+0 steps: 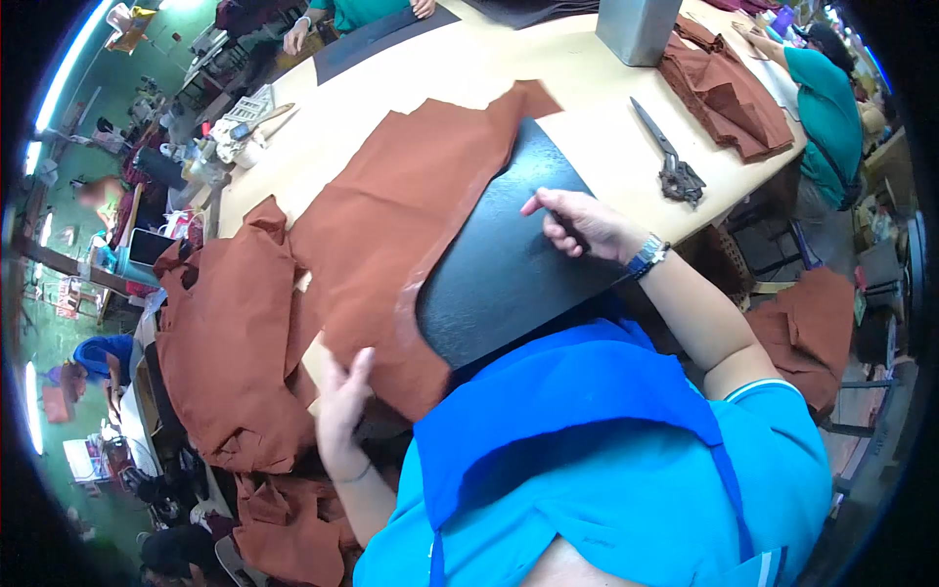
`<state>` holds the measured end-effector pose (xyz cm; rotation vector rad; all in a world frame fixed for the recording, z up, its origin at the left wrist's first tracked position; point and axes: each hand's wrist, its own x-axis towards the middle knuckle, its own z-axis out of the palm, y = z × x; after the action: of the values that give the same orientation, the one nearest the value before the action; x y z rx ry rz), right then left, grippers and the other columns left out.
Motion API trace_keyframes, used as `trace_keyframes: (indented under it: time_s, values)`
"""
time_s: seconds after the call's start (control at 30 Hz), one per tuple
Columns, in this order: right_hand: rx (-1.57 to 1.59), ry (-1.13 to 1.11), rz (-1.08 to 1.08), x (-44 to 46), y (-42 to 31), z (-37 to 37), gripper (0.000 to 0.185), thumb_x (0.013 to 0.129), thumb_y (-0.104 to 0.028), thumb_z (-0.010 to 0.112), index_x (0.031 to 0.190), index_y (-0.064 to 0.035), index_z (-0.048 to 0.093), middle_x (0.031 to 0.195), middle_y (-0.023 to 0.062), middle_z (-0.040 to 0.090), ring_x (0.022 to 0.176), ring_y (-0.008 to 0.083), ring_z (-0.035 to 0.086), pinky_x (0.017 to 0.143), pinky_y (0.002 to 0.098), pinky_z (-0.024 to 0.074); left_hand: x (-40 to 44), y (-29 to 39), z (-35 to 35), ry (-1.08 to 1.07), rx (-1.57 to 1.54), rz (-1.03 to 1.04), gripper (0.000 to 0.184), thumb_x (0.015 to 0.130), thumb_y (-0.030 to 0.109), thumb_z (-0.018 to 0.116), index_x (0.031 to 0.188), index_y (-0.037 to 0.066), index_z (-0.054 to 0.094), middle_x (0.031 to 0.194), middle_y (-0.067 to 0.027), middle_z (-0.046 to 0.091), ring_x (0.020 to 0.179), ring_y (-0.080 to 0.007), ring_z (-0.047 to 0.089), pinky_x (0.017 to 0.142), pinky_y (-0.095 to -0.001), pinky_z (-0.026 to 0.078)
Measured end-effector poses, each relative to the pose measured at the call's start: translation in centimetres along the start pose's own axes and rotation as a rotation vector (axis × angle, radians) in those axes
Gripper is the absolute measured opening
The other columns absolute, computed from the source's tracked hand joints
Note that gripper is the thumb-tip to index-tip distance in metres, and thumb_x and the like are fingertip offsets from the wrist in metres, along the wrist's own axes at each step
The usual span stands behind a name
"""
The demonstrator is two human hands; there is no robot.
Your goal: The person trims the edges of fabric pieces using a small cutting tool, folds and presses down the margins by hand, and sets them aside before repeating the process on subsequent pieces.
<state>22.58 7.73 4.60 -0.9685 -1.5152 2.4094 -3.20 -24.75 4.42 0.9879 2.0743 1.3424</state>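
A rust-brown sheet of cloth or leather (391,205) lies across the table and partly over a black board (518,245). A paler, shiny strip runs along its curved edge beside the board. At the sheet's near left corner is my left hand (342,396), thumb and fingers apart; whether it touches the material I cannot make out. Above the board my right hand (592,227) is closed around a slim black tool (569,231), its kind largely hidden by the fingers. Large dark shears (670,161) rest on the table to the right.
More brown material (230,342) hangs at the table's left edge, and a folded brown stack (729,93) lies at the far right. A grey metal container (636,29) stands at the back. Co-workers sit across the table (469,59) and at the right.
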Motion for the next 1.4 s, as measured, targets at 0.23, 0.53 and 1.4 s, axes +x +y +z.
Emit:
trace_keyframes:
  time_s: [0.23,0.53,1.4]
  values:
    - [0.141,0.076,-0.032,2.2,-0.2,-3.6,0.041,0.104,-0.046,0.047,0.118,-0.0092,0.055,0.067,-0.0062,0.045,0.05,0.0017,0.035,0.04,0.0157,0.0275,7.7,8.7,1.6,0.269,0.666,0.593,0.031,0.086,0.017,0.072,0.115,0.008,0.067,0.11,-0.0138,0.067,0.106,-0.0318,0.063,0.095,-0.0417,0.047]
    - [0.173,-0.024,0.134,5.3,0.1,-0.9,0.04,0.103,-0.048,0.047,0.118,-0.0115,0.056,0.071,-0.0061,0.045,0.052,0.0014,0.035,0.041,0.0141,0.0292,16.3,2.9,15.8,-0.003,0.548,0.632,0.017,0.083,0.028,0.072,0.089,0.012,0.072,0.094,-0.0052,0.066,0.094,-0.0266,0.066,0.079,-0.0404,0.054]
    - [0.403,0.025,0.162,8.8,0.0,1.0,0.036,0.106,-0.041,0.044,0.114,-0.0075,0.056,0.066,-0.0046,0.044,0.049,0.0032,0.035,0.038,0.0154,0.029,16.7,1.7,15.7,0.128,0.313,0.559,0.012,0.089,0.02,0.068,0.088,0.008,0.069,0.084,-0.0043,0.066,0.072,-0.0191,0.067,0.067,-0.0338,0.055]
